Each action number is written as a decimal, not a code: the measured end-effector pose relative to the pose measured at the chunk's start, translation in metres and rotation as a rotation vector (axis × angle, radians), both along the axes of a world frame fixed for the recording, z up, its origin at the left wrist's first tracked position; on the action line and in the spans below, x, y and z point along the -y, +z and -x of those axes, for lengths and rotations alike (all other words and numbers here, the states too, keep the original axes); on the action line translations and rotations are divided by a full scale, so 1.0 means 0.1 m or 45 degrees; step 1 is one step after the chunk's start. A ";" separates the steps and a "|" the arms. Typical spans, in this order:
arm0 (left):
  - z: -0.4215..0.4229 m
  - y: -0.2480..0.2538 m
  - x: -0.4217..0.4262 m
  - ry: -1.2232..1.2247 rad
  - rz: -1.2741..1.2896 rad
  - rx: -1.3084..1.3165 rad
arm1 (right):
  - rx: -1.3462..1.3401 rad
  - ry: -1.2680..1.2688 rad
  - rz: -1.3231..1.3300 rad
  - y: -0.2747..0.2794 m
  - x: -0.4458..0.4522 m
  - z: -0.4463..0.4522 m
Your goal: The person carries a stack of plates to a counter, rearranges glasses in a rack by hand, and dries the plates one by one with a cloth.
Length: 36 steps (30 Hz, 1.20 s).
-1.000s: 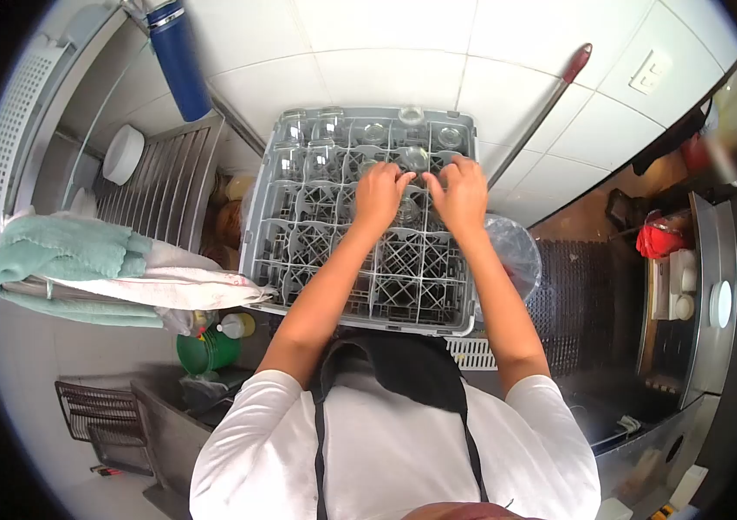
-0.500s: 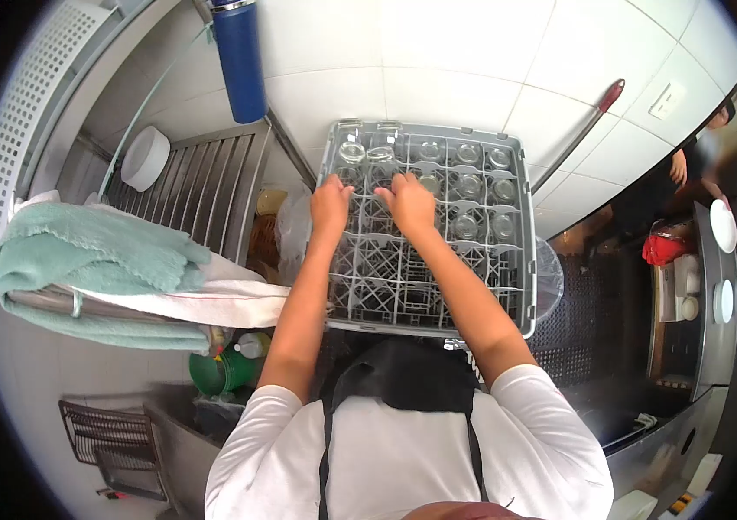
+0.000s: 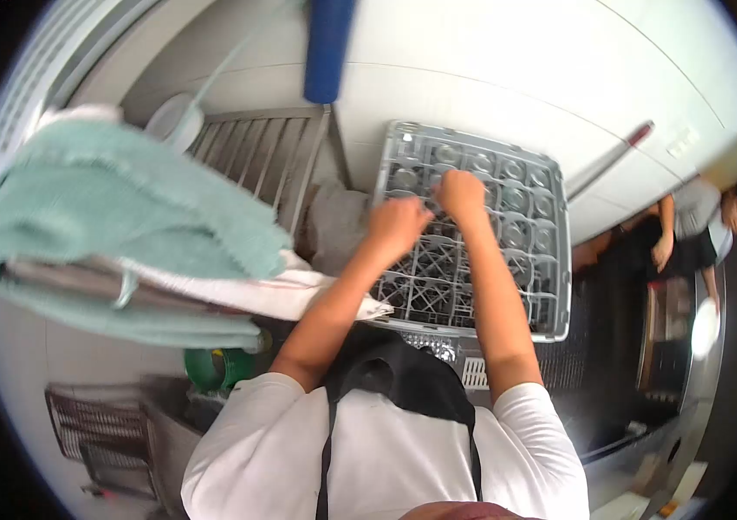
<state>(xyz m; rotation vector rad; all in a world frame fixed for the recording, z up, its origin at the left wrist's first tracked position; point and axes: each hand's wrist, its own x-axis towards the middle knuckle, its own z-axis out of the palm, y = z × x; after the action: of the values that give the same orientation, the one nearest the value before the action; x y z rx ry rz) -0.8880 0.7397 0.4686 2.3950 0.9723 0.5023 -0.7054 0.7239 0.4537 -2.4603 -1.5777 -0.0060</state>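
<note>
A grey compartment dish rack [image 3: 561,260] holds several clear drinking glasses [image 3: 514,199] in its back and right cells. My left hand [image 3: 399,227] is over the rack's left part, fingers curled and closed. Just right of it and slightly farther back, my right hand [image 3: 462,192] is also closed, fingers pointing down into the cells. What either hand grips is hidden by the fingers and blurred. The front left cells show bare lattice.
Green and white towels [image 3: 126,208] hang on a rail at left, near my left forearm. Behind them are a slatted metal shelf [image 3: 256,152] and a blue cylinder [image 3: 329,52]. A stick [image 3: 611,160] leans on the wall. Another person [image 3: 698,217] stands at right near a white plate [image 3: 704,329].
The view has shifted, so the rack appears farther right. Both hands have come closer together. Two glasses standing high at the back left no longer stick up there.
</note>
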 end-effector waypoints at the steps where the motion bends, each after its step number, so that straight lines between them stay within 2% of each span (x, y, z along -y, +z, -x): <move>1: 0.12 0.12 0.14 -0.049 0.032 0.048 | 0.035 0.059 -0.026 0.17 -0.13 0.10; 4: 0.46 0.34 0.56 -0.138 0.013 0.113 | -0.037 0.133 -0.280 0.38 -0.52 0.31; 5: 0.58 0.44 0.68 -0.157 0.020 0.113 | 0.003 0.177 -0.229 0.31 -0.63 0.30; 7: 0.87 0.64 0.95 -0.166 -0.084 0.271 | 0.070 0.297 -0.144 -0.16 -0.95 0.15; 9: 1.23 0.94 1.19 -0.046 -0.166 0.322 | 0.053 0.311 -0.201 -0.54 -1.05 -0.02; 11: 1.59 1.05 1.34 0.203 -0.424 0.511 | -0.048 0.182 -0.265 -0.63 -0.99 -0.05; 13: 1.96 1.11 1.47 0.483 -0.720 0.682 | 0.119 0.219 -0.351 -0.78 -1.03 -0.06; 17: 2.53 1.36 1.51 1.100 -1.114 0.701 | 0.103 0.225 -0.304 -0.92 -1.23 -0.20; 19: 2.72 1.66 1.39 1.213 -1.294 0.655 | 0.116 0.233 -0.213 -0.88 -1.30 -0.26; 20: 2.78 1.76 1.29 1.195 -1.163 0.748 | 0.103 0.238 -0.192 -0.83 -1.29 -0.24; 22: 2.89 1.94 1.08 1.137 -0.898 0.927 | 0.080 0.245 -0.152 -0.67 -1.30 -0.15; 25: 3.30 2.25 0.95 1.010 -0.245 0.778 | 0.059 0.436 -0.266 -0.04 -1.11 0.16; 27: 3.50 2.43 0.80 0.880 -0.603 1.082 | -0.136 0.527 -0.450 0.68 -0.82 0.50; 28: 3.38 2.72 0.85 0.796 -0.689 1.329 | -0.228 0.590 -0.578 1.04 -0.61 0.68; 29: 3.18 3.08 0.98 0.713 -0.764 1.580 | -0.508 0.669 -0.593 1.40 -0.44 0.86; 31: 2.79 3.54 1.07 0.560 -0.975 1.742 | -1.042 0.834 -0.627 2.01 0.04 1.20; 32: 2.62 3.64 1.05 0.417 -0.956 1.681 | -1.299 0.931 -0.646 2.30 0.28 1.38; 34: 2.20 3.67 1.02 0.164 -0.859 1.566 | -1.442 1.153 -0.811 2.69 0.76 1.65; 36: 1.53 3.42 1.25 -0.227 -0.587 1.466 | -1.534 1.351 -0.965 2.84 1.17 1.80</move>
<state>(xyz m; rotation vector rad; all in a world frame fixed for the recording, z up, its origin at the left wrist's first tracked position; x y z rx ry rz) -1.0413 0.6147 0.8109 1.9283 0.1124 1.8784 -0.8859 0.6074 0.7380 -0.5600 -1.5309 0.7150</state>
